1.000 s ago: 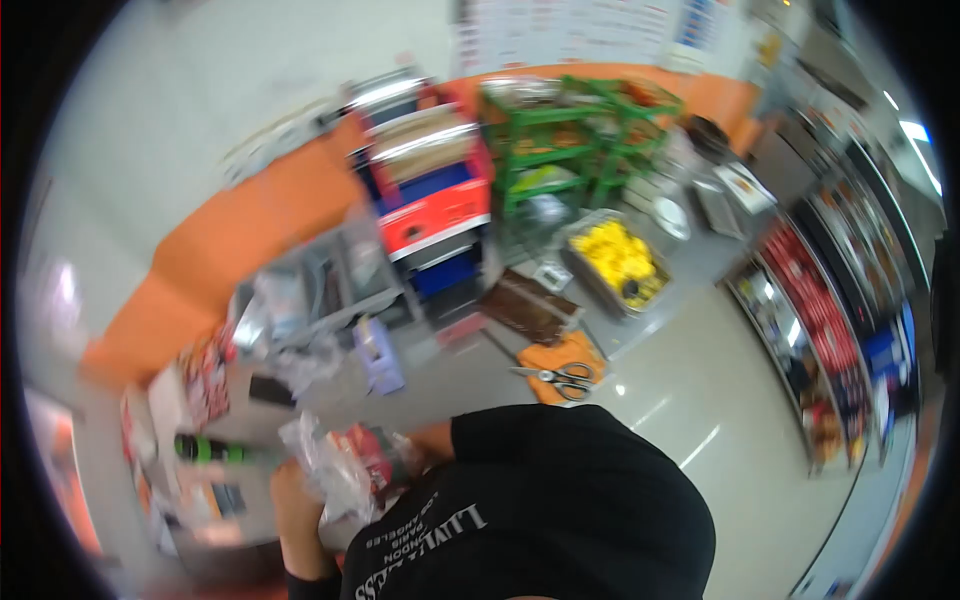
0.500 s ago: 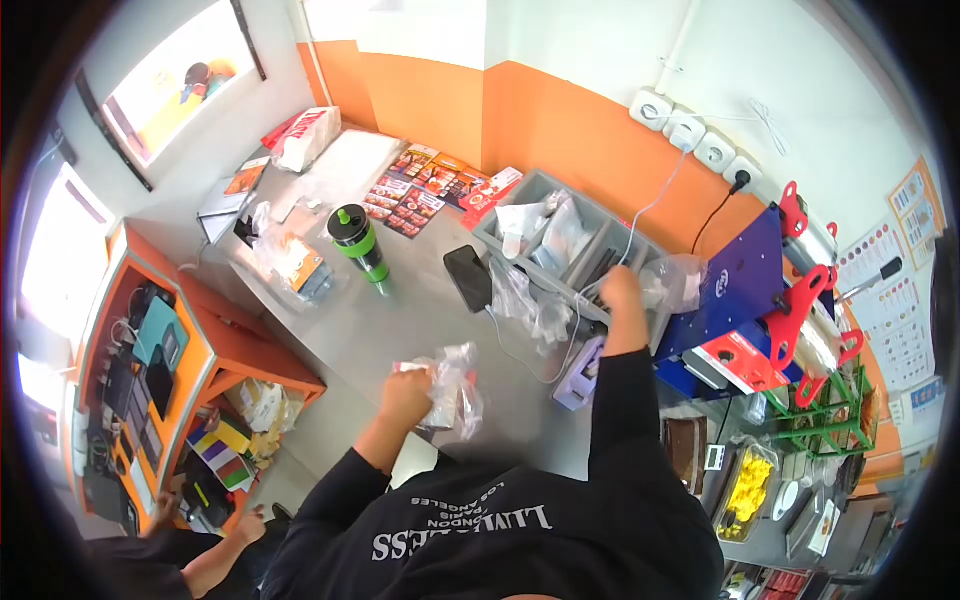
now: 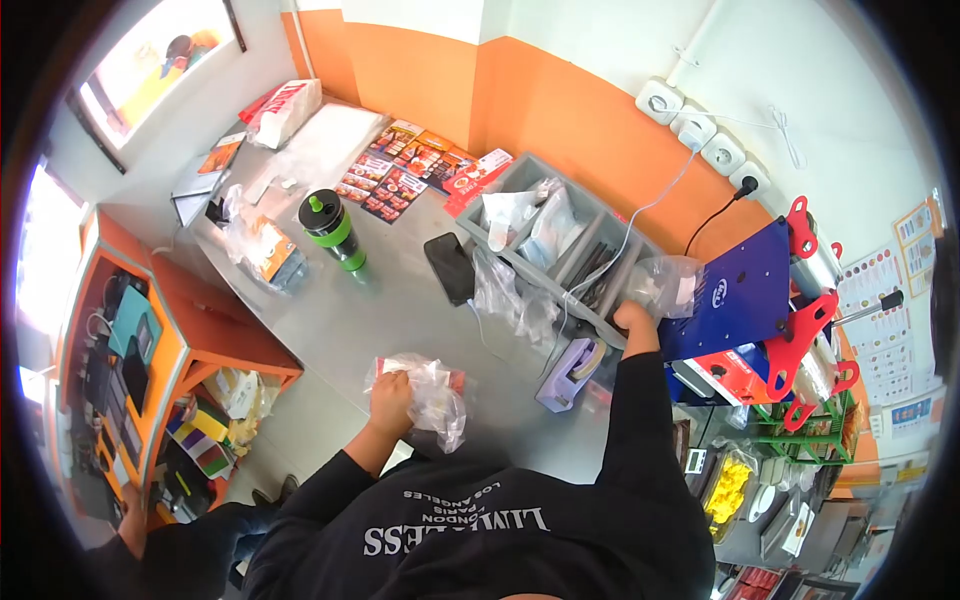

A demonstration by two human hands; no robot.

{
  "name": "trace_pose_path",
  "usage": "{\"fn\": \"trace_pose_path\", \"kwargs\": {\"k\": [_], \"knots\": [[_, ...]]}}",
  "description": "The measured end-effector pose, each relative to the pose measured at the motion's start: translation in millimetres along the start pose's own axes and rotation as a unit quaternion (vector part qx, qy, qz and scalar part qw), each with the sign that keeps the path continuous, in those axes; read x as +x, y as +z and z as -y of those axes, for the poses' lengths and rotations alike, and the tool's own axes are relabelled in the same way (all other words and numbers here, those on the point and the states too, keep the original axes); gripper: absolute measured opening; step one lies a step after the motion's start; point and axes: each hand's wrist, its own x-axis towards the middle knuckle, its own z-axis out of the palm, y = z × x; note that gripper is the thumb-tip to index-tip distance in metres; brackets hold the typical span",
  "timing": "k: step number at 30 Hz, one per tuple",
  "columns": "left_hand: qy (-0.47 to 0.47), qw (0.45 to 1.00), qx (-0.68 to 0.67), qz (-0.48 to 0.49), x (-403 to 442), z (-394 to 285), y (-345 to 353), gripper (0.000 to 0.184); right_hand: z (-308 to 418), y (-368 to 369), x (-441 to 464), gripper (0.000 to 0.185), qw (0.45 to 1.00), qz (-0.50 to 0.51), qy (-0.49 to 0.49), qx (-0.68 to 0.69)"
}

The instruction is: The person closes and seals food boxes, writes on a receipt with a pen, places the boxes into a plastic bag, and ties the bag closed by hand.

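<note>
My left hand (image 3: 392, 402) is closed on a clear plastic bag (image 3: 436, 412) at the front of the metal table; its contents show white and a bit of red, but I cannot make them out. My right hand (image 3: 636, 322) reaches into the near right part of the grey divided tray (image 3: 522, 268). Its fingers are curled and partly hidden there, beside another clear bag (image 3: 668, 287). Just left of that forearm stands a lilac tape dispenser (image 3: 571, 374). A crumpled clear bag (image 3: 512, 300) and a black phone (image 3: 449, 269) on a white cable lie left of the tray.
A black and green tumbler (image 3: 333, 230) stands on the table (image 3: 345, 315), with a bagged item (image 3: 272, 250) to its left. Flyers (image 3: 385, 185) lie along the wall. A blue stand with red brackets (image 3: 728, 290) is at the right. Another person (image 3: 190, 540) is at lower left.
My right hand has moved down and toward me, from the tray's middle to its near right part. My left hand has shifted slightly left with the bag. The view has shifted a little.
</note>
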Motion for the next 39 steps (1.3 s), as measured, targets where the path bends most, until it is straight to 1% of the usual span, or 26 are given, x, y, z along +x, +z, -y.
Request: {"fn": "trace_pose_path", "kwargs": {"k": [2, 4, 5, 6, 8, 10, 11, 12, 14, 15, 17, 18, 20, 21, 23, 24, 26, 28, 30, 32, 34, 35, 36, 37, 38, 39], "knots": [[-0.055, 0.996, -0.066, 0.031, -6, 7, 5, 0.017, -14, -24, -13, 0.028, 0.994, -0.049, -0.064, -0.076], [-0.061, 0.994, -0.093, 0.018, -21, 28, 33, 0.019, -16, -77, -62, 0.026, 0.956, -0.279, -0.056, -0.070], [-0.063, 0.992, -0.106, 0.016, -21, 28, 37, 0.020, 1, -106, -104, 0.025, 0.896, -0.430, 0.047, 0.099], [-0.066, 0.991, -0.119, 0.013, -22, 28, 42, 0.021, -6, -117, -105, 0.025, 0.847, -0.510, 0.078, 0.129], [0.004, 1.000, -0.021, -0.013, -12, 19, 26, 0.025, -24, -130, -94, 0.027, 0.787, -0.586, 0.113, 0.156], [-0.001, 1.000, -0.025, 0.004, -6, 13, 18, 0.026, -49, -127, -52, 0.030, 0.918, -0.349, 0.130, 0.133], [-0.010, 0.999, -0.028, 0.021, -5, 12, 16, 0.026, -68, -126, -20, 0.034, 0.972, -0.164, 0.038, -0.162], [-0.008, 0.999, -0.029, 0.017, -8, 17, 25, 0.026, -79, -117, 0, 0.034, 0.972, -0.168, 0.039, -0.163], [-0.112, 0.975, -0.190, 0.014, -20, 30, 45, 0.026, -80, -113, 17, 0.037, 0.966, -0.125, 0.003, -0.227], [-0.146, 0.959, -0.242, 0.010, -24, 32, 50, 0.026, -76, -117, 16, 0.037, 0.965, -0.128, 0.002, -0.227], [-0.153, 0.964, -0.220, 0.000, -27, 35, 54, 0.026, -63, -121, 6, 0.044, 0.979, -0.130, 0.107, -0.113], [-0.155, 0.965, -0.212, -0.003, -26, 35, 53, 0.026, -56, -126, -5, 0.044, 0.979, -0.130, 0.106, -0.113], [-0.144, 0.972, -0.184, 0.009, -22, 30, 42, 0.026, -44, -135, -24, 0.054, 0.970, -0.075, 0.172, 0.157], [-0.141, 0.975, -0.174, 0.013, -19, 25, 35, 0.025, -39, -135, -22, 0.054, 0.970, -0.075, 0.170, 0.156], [-0.063, 0.994, -0.087, 0.024, -10, 17, 18, 0.026, -32, -135, -18, 0.051, 0.975, -0.084, 0.163, 0.129], [-0.066, 0.994, -0.087, 0.022, -7, 11, 11, 0.026, -40, -123, -1, 0.051, 0.975, -0.084, 0.160, 0.127], [-0.003, 0.999, -0.007, 0.033, -1, 1, -2, 0.024, -61, -88, 43, 0.049, 0.972, -0.226, 0.044, 0.043], [-0.010, 0.999, 0.021, 0.049, -4, 7, 5, 0.023, -34, -102, 7, 0.062, 0.973, -0.200, 0.090, 0.071], [-0.029, 0.996, 0.051, 0.060, -4, 5, -1, 0.022, -7, -104, -15, 0.062, 0.957, -0.232, 0.150, 0.092], [-0.027, 0.997, 0.017, 0.069, 5, -7, -15, 0.021, 52, -133, -101, 0.055, 0.954, -0.235, 0.163, 0.093], [-0.045, 0.995, 0.027, 0.083, 9, -13, -24, 0.023, -2, -93, -12, 0.042, 0.962, -0.240, 0.126, 0.034], [-0.042, 0.993, 0.029, 0.105, 10, -14, -27, 0.025, -18, -82, 15, 0.034, 0.948, -0.284, 0.133, 0.049], [-0.064, 0.993, 0.038, 0.092, 9, -15, -26, 0.025, -23, -85, 7, 0.034, 0.945, -0.316, 0.076, 0.043], [-0.051, 0.995, 0.024, 0.081, 8, -12, -21, 0.026, -4, -101, -20, 0.037, 0.949, -0.298, 0.093, -0.041], [-0.037, 0.997, 0.010, 0.071, 5, -9, -17, 0.027, -18, -99, -9, 0.042, 0.944, -0.311, 0.112, 0.011], [-0.056, 0.997, 0.017, 0.059, 2, -7, -13, 0.027, 4, -114, -43, 0.046, 0.941, -0.310, 0.137, 0.020]]}}
